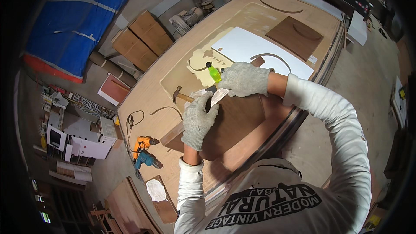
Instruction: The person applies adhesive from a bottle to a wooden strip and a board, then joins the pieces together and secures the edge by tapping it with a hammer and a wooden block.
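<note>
Both my hands wear grey knit gloves and are close together above a brown wooden piece [238, 123] on the large worktable. My left hand [199, 119] is curled at the edge of a crumpled white plastic wrapper [219, 97]. From the right, my right hand [247, 79] pinches the same wrapper with bent fingers. Its fingertips are partly hidden, and whatever lies inside the wrapper cannot be made out. A hammer [183, 96] with a wooden handle lies just beyond my left hand. Beside my right fingers stands a bright green bottle [213, 73] with a black cap.
An orange drill [143, 144] and a teal drill [147, 160] lie at the table's left edge. Farther across are a white panel [240, 45], a brown panel [294, 38] and curved strips [277, 56]. Cardboard boxes [145, 39] and a motor [186, 19] stand beyond the table.
</note>
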The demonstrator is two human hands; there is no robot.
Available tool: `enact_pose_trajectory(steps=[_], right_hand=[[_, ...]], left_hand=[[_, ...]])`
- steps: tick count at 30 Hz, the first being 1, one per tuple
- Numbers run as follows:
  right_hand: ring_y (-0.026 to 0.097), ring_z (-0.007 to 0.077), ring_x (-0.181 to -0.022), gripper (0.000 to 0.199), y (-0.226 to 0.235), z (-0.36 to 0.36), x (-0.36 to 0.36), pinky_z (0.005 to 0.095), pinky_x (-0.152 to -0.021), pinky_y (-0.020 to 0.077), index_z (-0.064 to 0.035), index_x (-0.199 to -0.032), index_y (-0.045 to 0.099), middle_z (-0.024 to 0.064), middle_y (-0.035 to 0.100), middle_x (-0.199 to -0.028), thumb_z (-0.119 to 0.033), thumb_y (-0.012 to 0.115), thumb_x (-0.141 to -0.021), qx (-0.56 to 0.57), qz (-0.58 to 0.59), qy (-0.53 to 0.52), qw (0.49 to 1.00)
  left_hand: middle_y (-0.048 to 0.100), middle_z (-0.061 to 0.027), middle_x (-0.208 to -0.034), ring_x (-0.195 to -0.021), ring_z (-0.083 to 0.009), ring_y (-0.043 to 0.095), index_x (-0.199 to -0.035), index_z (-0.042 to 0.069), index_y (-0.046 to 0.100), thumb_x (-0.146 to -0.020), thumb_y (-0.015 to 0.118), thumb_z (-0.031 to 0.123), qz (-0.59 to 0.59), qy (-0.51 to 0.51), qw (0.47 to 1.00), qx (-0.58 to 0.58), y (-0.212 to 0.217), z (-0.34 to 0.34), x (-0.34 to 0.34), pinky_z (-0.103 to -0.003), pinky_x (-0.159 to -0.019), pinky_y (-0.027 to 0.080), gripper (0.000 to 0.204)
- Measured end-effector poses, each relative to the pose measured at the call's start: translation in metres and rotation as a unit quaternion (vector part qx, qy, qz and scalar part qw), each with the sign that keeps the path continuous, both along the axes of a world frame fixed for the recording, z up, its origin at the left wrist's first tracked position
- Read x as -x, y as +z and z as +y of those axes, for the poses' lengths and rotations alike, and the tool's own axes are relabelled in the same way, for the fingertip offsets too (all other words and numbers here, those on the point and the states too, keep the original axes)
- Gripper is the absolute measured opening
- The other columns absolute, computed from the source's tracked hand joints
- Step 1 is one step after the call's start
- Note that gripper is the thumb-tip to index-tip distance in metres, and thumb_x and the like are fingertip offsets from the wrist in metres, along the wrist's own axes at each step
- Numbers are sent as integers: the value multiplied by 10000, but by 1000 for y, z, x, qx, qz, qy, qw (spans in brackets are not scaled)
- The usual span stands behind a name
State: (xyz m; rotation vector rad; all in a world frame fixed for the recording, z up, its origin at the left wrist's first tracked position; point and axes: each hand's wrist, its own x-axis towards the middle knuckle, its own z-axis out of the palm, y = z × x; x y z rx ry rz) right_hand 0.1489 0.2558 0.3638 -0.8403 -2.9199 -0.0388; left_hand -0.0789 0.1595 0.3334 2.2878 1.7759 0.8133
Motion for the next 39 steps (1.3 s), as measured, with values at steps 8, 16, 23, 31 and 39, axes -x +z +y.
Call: enact_pose_trajectory(steps=[8,16,23,31,39], right_hand=[[731,371,-862,176,-4,1,0,495,-770,585,-90,-977,724,167,730,-901,-231,663,-891,-12,-13,-6,1000],[736,377,-843,190,-2,4,1,502,-745,591,-85,-937,750,177,737,-868,-254,692,-872,8,-21,-10,1000],[703,380,-1037,413,22,6,-12,482,-897,561,-93,-1204,734,191,734,-1073,-294,732,-842,120,7,14,993],[714,303,-958,548,21,53,-112,403,-839,563,-35,-1184,733,191,743,-1042,-512,690,-919,137,318,-183,920],[643,179,-844,618,-81,-27,-124,333,-776,541,30,-1119,715,105,691,-940,-570,597,-1030,480,519,-315,633]], left_hand=[[767,-130,-1112,-1022,-349,713,-1107,91,759,-878,787,270,-41,16,998,-46,-12,0,-7,-444,-904,560,291],[770,-144,-1059,-954,-358,719,-1100,97,782,-877,781,286,-59,39,997,-33,-19,6,-10,-447,-866,569,292],[770,-153,-1055,-958,-342,729,-1097,96,785,-870,785,279,-34,48,998,-32,-15,0,-11,-441,-859,575,291],[767,-165,-1053,-954,-340,740,-1086,63,781,-886,781,242,-60,20,997,-52,-11,4,-17,-419,-873,578,269],[763,-172,-1039,-960,-330,747,-1075,29,769,-897,777,223,-68,21,996,-49,-9,-5,-22,-411,-873,581,264]])
